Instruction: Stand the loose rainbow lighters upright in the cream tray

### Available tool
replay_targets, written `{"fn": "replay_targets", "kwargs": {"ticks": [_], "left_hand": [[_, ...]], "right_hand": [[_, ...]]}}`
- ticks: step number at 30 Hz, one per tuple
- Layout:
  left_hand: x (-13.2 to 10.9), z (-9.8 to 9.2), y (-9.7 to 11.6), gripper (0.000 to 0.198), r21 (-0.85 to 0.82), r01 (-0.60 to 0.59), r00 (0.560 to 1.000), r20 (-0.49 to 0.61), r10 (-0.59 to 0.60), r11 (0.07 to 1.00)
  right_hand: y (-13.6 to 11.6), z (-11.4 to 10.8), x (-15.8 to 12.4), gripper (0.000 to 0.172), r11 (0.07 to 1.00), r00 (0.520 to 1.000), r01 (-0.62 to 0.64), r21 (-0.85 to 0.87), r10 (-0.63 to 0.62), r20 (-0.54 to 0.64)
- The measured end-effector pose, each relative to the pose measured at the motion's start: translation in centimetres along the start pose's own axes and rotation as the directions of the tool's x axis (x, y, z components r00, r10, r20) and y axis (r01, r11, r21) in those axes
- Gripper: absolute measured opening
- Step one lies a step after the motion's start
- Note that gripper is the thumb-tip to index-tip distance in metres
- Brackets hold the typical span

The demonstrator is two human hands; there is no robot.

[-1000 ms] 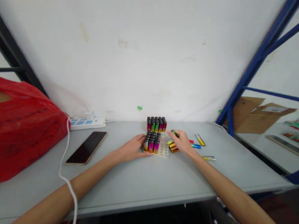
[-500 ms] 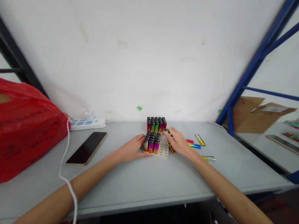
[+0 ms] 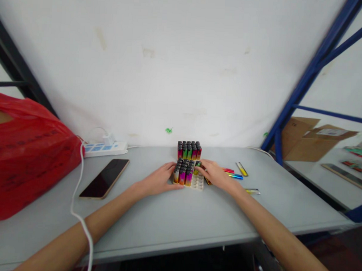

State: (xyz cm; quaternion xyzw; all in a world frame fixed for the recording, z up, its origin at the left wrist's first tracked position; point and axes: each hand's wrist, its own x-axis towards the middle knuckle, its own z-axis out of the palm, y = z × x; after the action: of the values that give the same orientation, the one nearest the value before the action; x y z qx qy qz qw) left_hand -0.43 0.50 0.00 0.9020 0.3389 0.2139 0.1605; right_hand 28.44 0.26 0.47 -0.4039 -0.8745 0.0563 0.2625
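Observation:
A white tray (image 3: 197,183) with round sockets lies on the table, its left part filled with upright lighters (image 3: 182,176) in orange, purple and other colours with black tops. My left hand (image 3: 160,179) is curved around the tray's left side, thumb along the front edge, fingers behind. With my right hand (image 3: 212,173) I pinch a yellow-green lighter (image 3: 196,170), upright over the sockets at the back, right of the filled rows. Whether its base is seated, I cannot tell. Behind stands another block of upright lighters (image 3: 189,150).
Loose lighters lie to the right: a blue one (image 3: 235,176), a red one (image 3: 228,170) and yellow ones (image 3: 242,169). At left are a phone (image 3: 104,179), a white power strip (image 3: 108,149), a cable (image 3: 80,217) and a red bag (image 3: 30,161). A blue frame (image 3: 303,81) borders the right.
My right hand has brought the lighter slightly left and down, from beside the rear block to the tray's back sockets. My left hand stays at the tray's left side.

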Motion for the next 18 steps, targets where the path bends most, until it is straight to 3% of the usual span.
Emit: {"fn": "replay_targets", "kwargs": {"ticks": [5,8,10,12,14,15,16,18], "left_hand": [[0.0,-0.1,0.1,0.082,0.003,0.008,1.0,0.003,-0.008,1.0],[0.0,-0.1,0.0,0.083,0.017,0.012,1.0,0.008,-0.012,1.0],[0.1,0.0,-0.1,0.086,0.033,0.022,1.0,0.018,-0.022,0.999],[0.1,0.0,-0.2,0.088,0.041,0.022,0.999,0.023,-0.023,0.999],[0.1,0.1,-0.3,0.088,0.044,0.019,1.0,0.016,-0.019,0.999],[0.1,0.1,-0.3,0.088,0.045,0.019,1.0,0.012,-0.019,0.999],[0.1,0.1,-0.3,0.088,0.046,0.019,1.0,0.009,-0.019,0.999],[0.0,0.1,-0.3,0.089,0.046,0.022,1.0,0.007,-0.023,0.999]], "right_hand": [[-0.7,-1.2,0.0,0.034,0.995,0.999,-0.036,-0.096,0.037,0.016],[0.5,-3.1,-0.5,0.037,0.956,0.977,-0.206,-0.207,0.191,-0.091],[2.2,-4.6,-1.4,0.034,0.836,0.9,-0.435,-0.336,0.389,-0.197],[4.4,-6.0,-2.7,0.033,0.626,0.757,-0.649,-0.433,0.586,-0.289],[6.6,-7.1,-4.0,0.042,0.466,0.626,-0.75,-0.469,0.73,-0.275],[7.5,-7.4,-4.6,0.044,0.438,0.582,-0.771,-0.463,0.779,-0.232],[8.3,-7.6,-4.9,0.042,0.447,0.567,-0.772,-0.452,0.805,-0.172],[9.3,-7.8,-5.1,0.034,0.504,0.587,-0.752,-0.424,0.805,-0.085]]}}
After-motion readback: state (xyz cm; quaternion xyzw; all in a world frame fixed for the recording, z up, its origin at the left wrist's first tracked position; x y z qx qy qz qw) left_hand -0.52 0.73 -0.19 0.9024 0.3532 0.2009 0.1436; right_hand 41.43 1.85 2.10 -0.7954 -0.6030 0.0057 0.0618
